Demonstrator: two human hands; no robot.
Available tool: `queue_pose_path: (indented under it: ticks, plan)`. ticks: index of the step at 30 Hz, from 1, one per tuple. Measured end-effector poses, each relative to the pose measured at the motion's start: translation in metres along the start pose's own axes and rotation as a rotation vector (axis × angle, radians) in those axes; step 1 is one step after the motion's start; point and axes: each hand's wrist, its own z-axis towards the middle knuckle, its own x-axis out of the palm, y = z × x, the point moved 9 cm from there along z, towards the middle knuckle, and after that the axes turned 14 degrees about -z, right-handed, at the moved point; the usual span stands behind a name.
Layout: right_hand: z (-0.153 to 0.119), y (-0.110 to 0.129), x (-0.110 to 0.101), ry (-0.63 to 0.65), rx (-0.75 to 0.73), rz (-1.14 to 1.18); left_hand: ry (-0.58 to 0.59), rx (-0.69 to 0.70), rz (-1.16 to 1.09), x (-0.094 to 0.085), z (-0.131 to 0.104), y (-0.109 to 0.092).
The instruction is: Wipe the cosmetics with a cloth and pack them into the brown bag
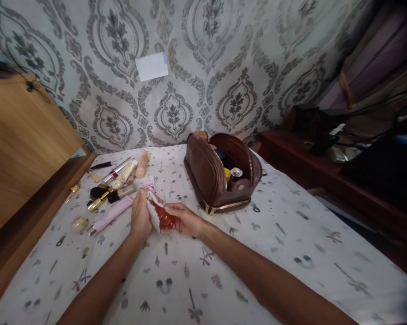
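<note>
Both hands meet in front of the cosmetics on a patterned white sheet. My left hand (142,215) is closed around a white cloth or wipe (153,213). Against the cloth lies a glossy orange-red object (166,220), which my right hand (184,219) grips from the right side. What exactly the orange-red object is, I cannot tell. Just left of my left hand lies a pink tube (111,215). To the right of my hands stands a brown bag (205,174), unzipped, with a silver-topped item (236,172) and a yellow item (227,174) inside.
Several cosmetics lie at the left, among them a peach tube (142,163), a gold tube (100,200) and a small jar (79,224). A wooden panel (27,149) borders the left side. Dark red furniture (291,158) with cables stands right, a patterned wall behind.
</note>
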Motion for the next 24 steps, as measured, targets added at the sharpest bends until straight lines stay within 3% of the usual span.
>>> queue_pose_path:
  ticks: [3, 7, 10, 13, 15, 18, 20, 24]
  plan:
    - [-0.002, -0.005, 0.004, 0.017, 0.028, -0.007, 0.096, -0.025, -0.078, 0.015, -0.005, 0.001]
    - [-0.002, -0.008, 0.003, 0.004, 0.035, 0.001, 0.101, -0.026, -0.054, 0.018, -0.008, -0.001]
    - [-0.003, -0.007, 0.003, 0.01, 0.033, -0.002, 0.034, -0.019, 0.006, 0.009, -0.006, -0.004]
    - [-0.004, -0.003, 0.003, -0.012, 0.02, -0.023, -0.123, -0.05, -0.038, -0.007, -0.001, 0.0]
    - [-0.004, 0.004, 0.0, -0.074, -0.021, -0.072, -0.176, -0.097, -0.13, -0.012, 0.001, 0.007]
    - [-0.004, 0.015, -0.01, -0.22, -0.106, -0.158, -0.067, -0.133, -0.145, -0.004, 0.002, 0.017]
    - [-0.005, 0.02, -0.018, -0.321, -0.155, -0.247, 0.018, -0.102, -0.012, -0.001, 0.0, 0.021]
    - [-0.008, 0.027, -0.027, -0.468, -0.233, -0.501, 0.035, -0.037, 0.271, -0.01, -0.006, 0.027]
